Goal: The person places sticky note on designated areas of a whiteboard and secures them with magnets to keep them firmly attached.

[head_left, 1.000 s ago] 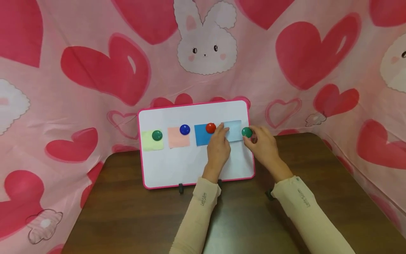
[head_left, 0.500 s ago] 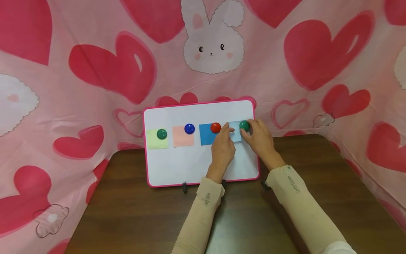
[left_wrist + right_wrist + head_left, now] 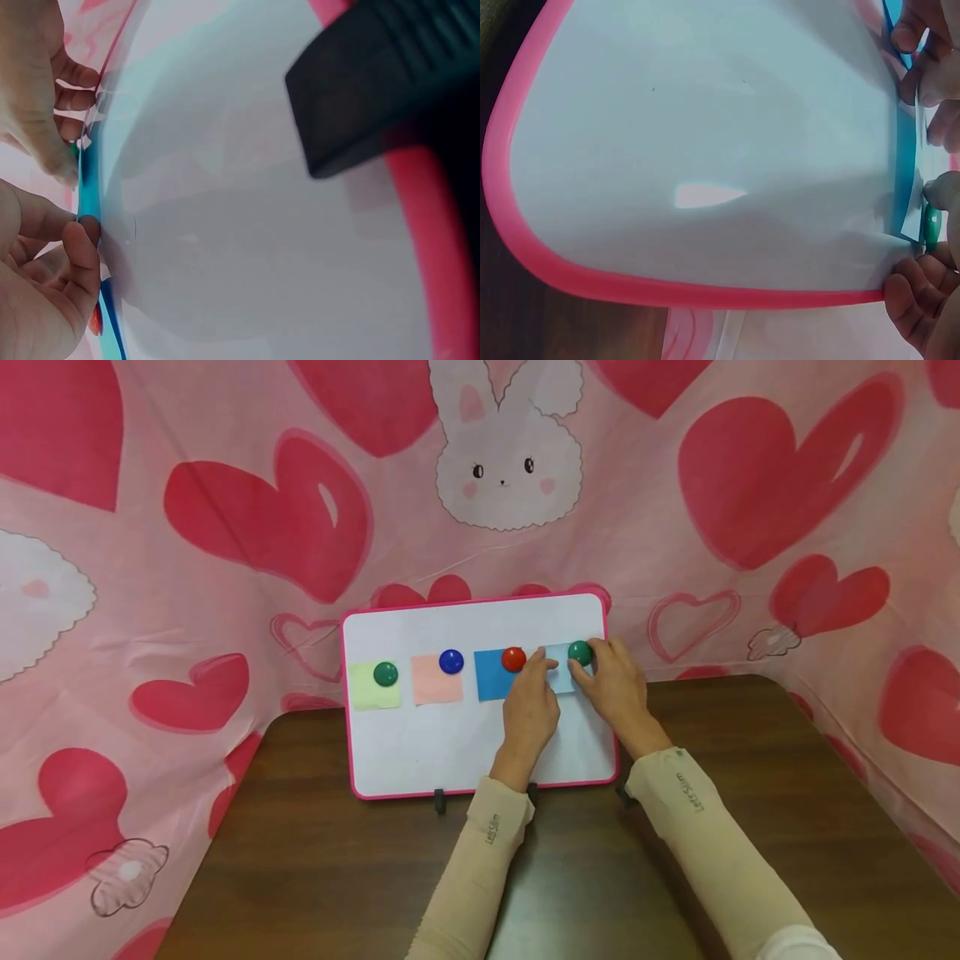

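Observation:
In the head view, a light blue note (image 3: 561,680) lies against the whiteboard (image 3: 442,747). My left hand (image 3: 529,708) is at the note's left edge, its thumb and a finger pinching that edge in the left wrist view. My right hand (image 3: 619,687) holds a round green magnet (image 3: 580,652) between thumb and fingers, over the note's upper right corner. From the right wrist, the green magnet (image 3: 932,225) shows edge-on at the note, and some fingertips (image 3: 904,296) rest at the board's pink rim.
Left along the board are a dark blue note (image 3: 490,681) under a red magnet (image 3: 513,659), a pink note (image 3: 437,687) under a blue magnet (image 3: 452,661), and a green note (image 3: 373,695) under another green magnet (image 3: 386,673). Black feet (image 3: 440,802) prop the board on the brown table (image 3: 315,860).
My right hand has brought the green magnet leftward from beside the light blue note onto its upper right corner. The left hand stays at the note's left edge; the head view has shifted slightly.

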Motion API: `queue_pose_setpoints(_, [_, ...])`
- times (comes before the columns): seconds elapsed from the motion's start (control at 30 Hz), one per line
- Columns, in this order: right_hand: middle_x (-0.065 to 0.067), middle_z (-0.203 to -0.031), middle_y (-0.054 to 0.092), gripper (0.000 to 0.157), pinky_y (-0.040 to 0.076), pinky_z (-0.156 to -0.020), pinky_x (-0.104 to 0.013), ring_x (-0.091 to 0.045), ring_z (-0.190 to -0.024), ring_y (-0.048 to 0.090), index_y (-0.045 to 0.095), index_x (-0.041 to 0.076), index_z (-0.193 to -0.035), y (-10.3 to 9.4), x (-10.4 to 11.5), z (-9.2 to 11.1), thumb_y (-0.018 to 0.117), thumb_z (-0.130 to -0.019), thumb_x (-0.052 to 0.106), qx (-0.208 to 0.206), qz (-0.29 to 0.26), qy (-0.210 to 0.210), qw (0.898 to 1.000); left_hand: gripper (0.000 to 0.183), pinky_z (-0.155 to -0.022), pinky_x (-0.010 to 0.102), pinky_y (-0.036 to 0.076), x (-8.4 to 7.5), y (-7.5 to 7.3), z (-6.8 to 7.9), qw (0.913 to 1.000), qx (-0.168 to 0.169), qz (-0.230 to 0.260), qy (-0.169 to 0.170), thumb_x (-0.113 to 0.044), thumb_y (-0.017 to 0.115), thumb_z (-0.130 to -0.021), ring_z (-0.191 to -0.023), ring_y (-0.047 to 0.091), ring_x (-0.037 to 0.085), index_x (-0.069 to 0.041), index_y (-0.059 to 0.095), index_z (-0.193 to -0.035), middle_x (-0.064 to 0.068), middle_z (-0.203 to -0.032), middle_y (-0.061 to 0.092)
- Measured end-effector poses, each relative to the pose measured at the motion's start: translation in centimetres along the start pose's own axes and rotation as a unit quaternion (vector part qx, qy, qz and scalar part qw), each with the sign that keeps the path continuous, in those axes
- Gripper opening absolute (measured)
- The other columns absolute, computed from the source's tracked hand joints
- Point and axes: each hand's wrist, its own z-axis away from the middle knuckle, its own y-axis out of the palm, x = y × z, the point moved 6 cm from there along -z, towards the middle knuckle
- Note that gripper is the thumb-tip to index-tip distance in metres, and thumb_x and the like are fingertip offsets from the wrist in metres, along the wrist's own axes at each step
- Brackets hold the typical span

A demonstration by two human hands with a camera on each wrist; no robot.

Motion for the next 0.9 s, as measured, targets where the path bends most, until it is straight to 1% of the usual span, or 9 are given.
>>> queue_pose_setpoints(0.23, [-0.018, -0.104, 0.053, 0.048, 0.054, -0.076, -0.049, -0.033, -0.090, 0.057, 0.061, -0.004, -0.125, 0.3, 0.1, 0.3, 0.076, -0.092, 0.027, -0.006, 0.008, 0.004, 1.000, 0.028, -0.098, 0.036, 0.049, 0.1, 0.1, 0.2, 1.0000, 0.002, 0.003, -0.003, -0.007, 0.059, -0.101, -0.134, 0.050, 0.023, -0.011, 0.063, -0.128, 0.004, -0.153, 0.048])
queue_pose_setpoints(0.4, [-0.020, -0.106, 0.055, 0.046, 0.054, -0.074, -0.050, -0.035, -0.090, 0.058, 0.063, -0.005, -0.124, 0.0, 0.3, 0.6, 0.075, -0.092, 0.026, -0.026, 0.012, -0.003, 1.000, 0.027, -0.097, 0.036, 0.050, 0.1, -0.1, 0.4, 1.0000, 0.002, 0.002, 0.000, -0.007, 0.059, -0.101, -0.134, 0.051, 0.023, -0.011, 0.063, -0.128, 0.005, -0.152, 0.048])
queue_pose_setpoints(0.57, [-0.019, -0.109, 0.057, 0.044, 0.055, -0.075, -0.050, -0.034, -0.093, 0.060, 0.063, -0.004, -0.125, -0.9, 0.6, 1.2, 0.072, -0.094, 0.026, -0.045, -0.017, 0.006, 0.999, 0.029, -0.095, 0.038, 0.052, 0.4, -0.3, 0.3, 1.0000, 0.004, 0.005, -0.005, -0.010, 0.059, -0.102, -0.133, 0.052, 0.022, -0.011, 0.063, -0.130, 0.004, -0.152, 0.048])
queue_pose_setpoints(0.67, [-0.019, -0.109, 0.057, 0.044, 0.054, -0.074, -0.050, -0.034, -0.091, 0.059, 0.063, -0.002, -0.128, -1.5, 0.6, 2.2, 0.071, -0.094, 0.026, -0.045, -0.045, 0.009, 0.998, 0.031, -0.090, 0.038, 0.054, 0.8, -0.6, 0.6, 0.9999, 0.005, 0.003, -0.010, -0.012, 0.057, -0.102, -0.131, 0.054, 0.021, -0.012, 0.063, -0.132, 0.002, -0.152, 0.049])
queue_pose_setpoints(0.77, [-0.020, -0.116, 0.058, 0.048, 0.052, -0.079, -0.054, -0.035, -0.099, 0.058, 0.061, 0.000, -0.132, -1.9, 0.7, 3.7, 0.071, -0.094, 0.027, -0.035, -0.067, 0.006, 0.997, 0.033, -0.085, 0.038, 0.056, 1.1, -1.0, 1.0, 1.0000, 0.006, -0.005, -0.005, -0.013, 0.057, -0.102, -0.128, 0.056, 0.022, -0.013, 0.063, -0.134, 0.002, -0.151, 0.050])
queue_pose_setpoints(0.83, [-0.022, -0.127, 0.055, 0.054, 0.049, -0.088, -0.060, -0.039, -0.112, 0.054, 0.058, 0.001, -0.137, -2.2, 0.8, 4.8, 0.071, -0.093, 0.029, -0.018, -0.073, -0.001, 0.997, 0.035, -0.084, 0.039, 0.057, 1.2, -1.5, 1.3, 0.9999, 0.007, -0.015, 0.005, -0.015, 0.058, -0.101, -0.128, 0.056, 0.024, -0.013, 0.062, -0.136, 0.003, -0.151, 0.050])
queue_pose_setpoints(0.9, [-0.023, -0.142, 0.047, 0.062, 0.040, -0.099, -0.066, -0.042, -0.128, 0.045, 0.053, 0.004, -0.144, -2.2, 0.8, 5.9, 0.071, -0.092, 0.033, 0.003, -0.069, -0.009, 0.998, 0.038, -0.087, 0.041, 0.056, 1.1, -1.9, 1.8, 0.9992, 0.013, -0.030, 0.023, -0.018, 0.059, -0.101, -0.130, 0.054, 0.025, -0.014, 0.060, -0.139, 0.004, -0.152, 0.048])
